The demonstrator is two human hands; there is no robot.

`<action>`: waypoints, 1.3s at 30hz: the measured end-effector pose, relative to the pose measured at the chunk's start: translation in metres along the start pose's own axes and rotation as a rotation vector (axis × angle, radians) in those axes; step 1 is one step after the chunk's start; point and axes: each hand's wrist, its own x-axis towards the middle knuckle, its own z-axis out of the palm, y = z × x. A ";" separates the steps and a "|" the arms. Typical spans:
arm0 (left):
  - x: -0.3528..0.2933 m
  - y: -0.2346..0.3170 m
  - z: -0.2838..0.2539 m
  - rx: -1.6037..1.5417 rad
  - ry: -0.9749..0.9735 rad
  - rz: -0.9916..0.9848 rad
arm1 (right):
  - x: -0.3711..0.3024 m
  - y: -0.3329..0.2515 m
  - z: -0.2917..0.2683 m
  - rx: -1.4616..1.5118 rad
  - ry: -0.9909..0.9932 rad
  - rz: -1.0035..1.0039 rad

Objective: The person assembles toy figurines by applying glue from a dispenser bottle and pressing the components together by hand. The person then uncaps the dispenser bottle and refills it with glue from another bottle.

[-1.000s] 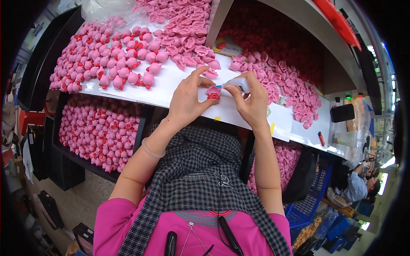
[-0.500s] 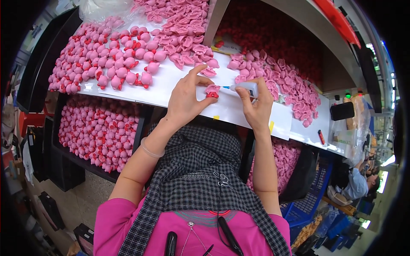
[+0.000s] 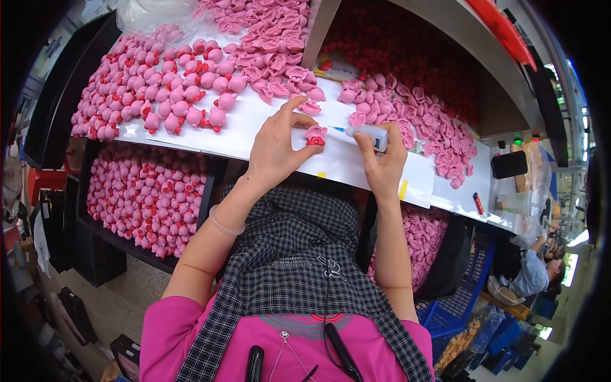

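Observation:
My left hand pinches a small pink and red toy figure part just above the white work surface. My right hand is closed around a small white squeeze bottle with a blue needle tip, which points left at the toy part and is a short gap away from it. One loose pink shell piece lies just beyond my left fingertips. Assembled pink figures with red feet spread over the surface on the left. A heap of hollow pink shells lies to the right of the bottle.
A bin of finished pink figures sits below the table on the left, another of pink pieces on the right. Red parts fill a shelf compartment behind. A red lighter-like item lies near the right edge. Another person sits at far right.
My right hand has drawn the bottle slightly to the right, so its tip is farther from the toy part. My left hand and the part have hardly moved.

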 end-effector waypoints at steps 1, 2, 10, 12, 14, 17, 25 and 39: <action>0.000 0.000 0.000 -0.002 -0.001 -0.003 | 0.002 0.007 -0.001 0.000 -0.001 -0.001; 0.000 -0.001 -0.001 -0.001 0.001 -0.004 | 0.004 0.015 -0.004 0.148 0.024 0.079; 0.000 -0.001 -0.001 0.009 0.011 0.041 | 0.038 0.016 -0.026 -0.119 -0.153 -0.008; 0.000 0.000 -0.001 -0.005 0.003 0.031 | 0.040 0.003 -0.025 -0.251 -0.218 -0.031; 0.000 -0.001 -0.002 -0.019 -0.006 0.020 | 0.041 -0.002 -0.017 -0.382 -0.283 -0.054; 0.001 0.000 -0.001 -0.010 -0.004 0.026 | 0.043 0.000 -0.011 -0.513 -0.326 -0.106; 0.001 0.002 -0.002 -0.057 -0.016 -0.006 | 0.046 0.007 -0.009 -0.255 -0.457 0.181; 0.001 0.000 -0.002 -0.045 -0.024 -0.019 | 0.014 -0.002 0.018 -0.157 -0.186 0.009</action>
